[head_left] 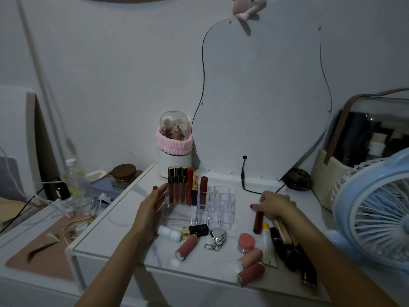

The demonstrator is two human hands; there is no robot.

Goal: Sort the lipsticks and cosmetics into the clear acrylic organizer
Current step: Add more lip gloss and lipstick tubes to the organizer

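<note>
A white desk [132, 209] carries the clear acrylic organizer [212, 207], which stands at its middle before a curved mirror [261, 103]. Along the organizer's back left stand three dark-capped lip glosses [177, 187], an orange-red tube [190, 187], a gold-banded lipstick [195, 189] and a dark red lipstick [203, 187], all upright; the remaining clear cells to the right hold nothing visible.

The left hand [152, 204] lies flat against the organizer's left wall, fingers straight and released. The right hand [276, 207], to the right of the organizer and apart from it, has its fingers curled round the upper end of a dark red tube [258, 222], whose lower end appears to rest on the desk, though the dim light leaves this uncertain.

In front of the organizer lie a white capsule-shaped case [169, 233], a black-and-gold lipstick [195, 231], a pink tube [187, 247] and a heart keychain [218, 237]. Further right lie a pink-lidded pot [246, 242], a yellow-capped cream tube [269, 244], two more pink tubes [251, 267] and several dark lipsticks [294, 258] under the right forearm.

A blue fan [374, 209] stands at the desk's right edge; a domed brush holder [174, 142] stands behind the organizer.
</note>
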